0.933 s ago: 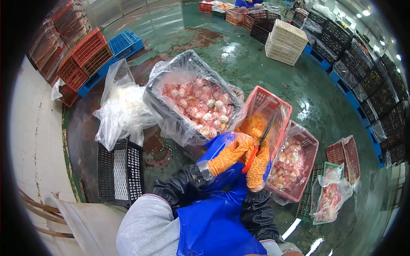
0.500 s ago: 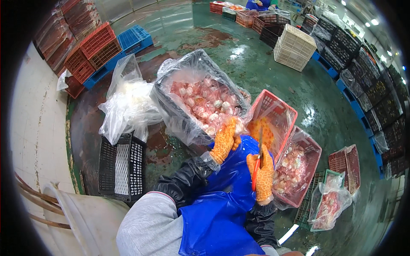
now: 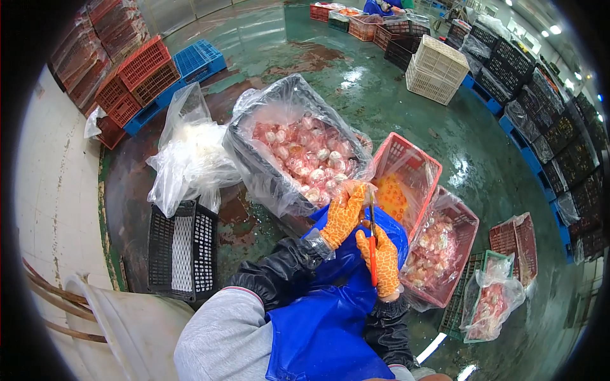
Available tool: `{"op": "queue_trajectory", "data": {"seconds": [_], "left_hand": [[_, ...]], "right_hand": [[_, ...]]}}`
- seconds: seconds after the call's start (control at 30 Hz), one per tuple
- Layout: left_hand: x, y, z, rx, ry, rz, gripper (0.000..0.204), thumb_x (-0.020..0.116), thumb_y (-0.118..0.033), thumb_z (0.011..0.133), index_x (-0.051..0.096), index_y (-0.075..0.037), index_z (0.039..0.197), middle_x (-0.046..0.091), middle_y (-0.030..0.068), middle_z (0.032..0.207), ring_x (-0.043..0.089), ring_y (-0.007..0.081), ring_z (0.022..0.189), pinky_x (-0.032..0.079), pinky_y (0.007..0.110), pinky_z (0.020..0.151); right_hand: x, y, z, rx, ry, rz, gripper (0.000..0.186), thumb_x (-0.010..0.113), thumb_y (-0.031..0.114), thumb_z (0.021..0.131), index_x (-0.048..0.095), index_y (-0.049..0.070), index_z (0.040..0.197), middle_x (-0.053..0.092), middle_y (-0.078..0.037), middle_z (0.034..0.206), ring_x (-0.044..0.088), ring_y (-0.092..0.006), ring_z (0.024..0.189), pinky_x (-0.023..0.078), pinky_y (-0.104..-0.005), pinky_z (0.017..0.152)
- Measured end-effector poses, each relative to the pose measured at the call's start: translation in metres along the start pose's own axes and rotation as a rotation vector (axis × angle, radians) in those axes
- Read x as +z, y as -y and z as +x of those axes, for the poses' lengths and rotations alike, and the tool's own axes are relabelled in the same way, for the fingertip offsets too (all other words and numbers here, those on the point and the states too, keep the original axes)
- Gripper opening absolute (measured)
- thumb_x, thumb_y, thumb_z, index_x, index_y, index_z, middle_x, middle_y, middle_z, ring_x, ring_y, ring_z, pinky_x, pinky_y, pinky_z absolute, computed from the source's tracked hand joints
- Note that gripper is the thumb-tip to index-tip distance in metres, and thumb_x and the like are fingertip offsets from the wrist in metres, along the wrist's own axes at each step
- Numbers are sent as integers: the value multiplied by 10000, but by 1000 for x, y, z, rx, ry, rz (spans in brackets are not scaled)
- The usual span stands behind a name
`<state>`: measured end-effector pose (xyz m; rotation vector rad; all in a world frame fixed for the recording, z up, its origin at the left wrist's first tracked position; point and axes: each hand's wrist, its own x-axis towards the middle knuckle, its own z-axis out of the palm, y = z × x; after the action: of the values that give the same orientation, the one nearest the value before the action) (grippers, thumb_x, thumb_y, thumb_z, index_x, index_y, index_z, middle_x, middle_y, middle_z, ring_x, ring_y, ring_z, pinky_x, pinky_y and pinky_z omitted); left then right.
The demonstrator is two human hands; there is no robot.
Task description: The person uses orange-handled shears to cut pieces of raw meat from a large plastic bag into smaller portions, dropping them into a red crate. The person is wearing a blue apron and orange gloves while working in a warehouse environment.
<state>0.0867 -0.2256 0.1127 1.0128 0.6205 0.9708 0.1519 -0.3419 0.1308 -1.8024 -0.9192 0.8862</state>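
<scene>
1. Head view: the left hand (image 3: 343,216) pinches a small pale shellfish piece (image 3: 353,186) just ahead of the right hand (image 3: 380,260), which is clenched on a red-handled knife (image 3: 372,244). The piece likely feels wet, slippery and soft; it wants a firm fingertip hold.
2. Half a second earlier the hands were apart; now they meet over the blue apron (image 3: 330,317).

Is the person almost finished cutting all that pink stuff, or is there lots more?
Lots more. Done: an orange pile lies in the red plastic crate, and pale pink pieces fill the plastic-lined pink crate. In hand: the left hand in an orange patterned glove holds a piece against the red-handled blade gripped by the right hand. Left: the big black plastic-lined crate is still heaped with pink pieces.
</scene>
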Motion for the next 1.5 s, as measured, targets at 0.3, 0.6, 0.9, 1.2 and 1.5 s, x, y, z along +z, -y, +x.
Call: {"op": "queue_trajectory", "data": {"seconds": [0.3, 0.6, 0.9, 1.2, 1.5], "left_hand": [[-6, -6, 12, -78, 86, 120, 257, 418, -277, 939, 567, -69, 920, 502, -1, 617, 439, 56, 504, 337, 191, 415], [-23, -4, 28, -329, 248, -52, 264, 460, -332, 909, 563, -99, 840, 510, 1, 528, 400, 86, 345, 266, 200, 293], [-7, 32, 55, -394, -16, -267, 217, 549, -274, 870, 568, -80, 964, 585, 49, 802, 565, 144, 600, 431, 278, 383], [-5, 33, 70, -339, -49, 25, 179, 613, -202, 834, 566, -54, 924, 589, 39, 770, 579, 139, 625, 475, 255, 473], [-25, 55, 62, -143, 62, 391, 480, 586, -413, 819, 493, -8, 1060, 572, 143, 954, 576, 203, 761, 469, 315, 630]], "right_hand": [[-15, 7, 11, 14, 90, 113, 385, 602, 243, 844, 532, 51, 1170, 558, -2, 708, 499, -48, 572, 390, -181, 478], [-25, -11, 20, 170, 404, 753, 492, 410, 376, 927, 484, -53, 1156, 515, -36, 641, 458, -71, 476, 390, -183, 404], [-16, -46, 64, 354, 598, 1389, 561, 363, 473, 914, 470, -22, 1155, 525, -97, 680, 457, -117, 473, 392, -202, 388], [-19, -41, 88, 375, 548, 1221, 550, 413, 461, 903, 516, -51, 1077, 550, -95, 670, 472, -123, 458, 381, -204, 359], [-26, -64, 47, -131, -144, 1414, 410, 506, 174, 869, 419, -30, 1214, 584, -135, 922, 560, -186, 779, 483, -323, 734]]}}
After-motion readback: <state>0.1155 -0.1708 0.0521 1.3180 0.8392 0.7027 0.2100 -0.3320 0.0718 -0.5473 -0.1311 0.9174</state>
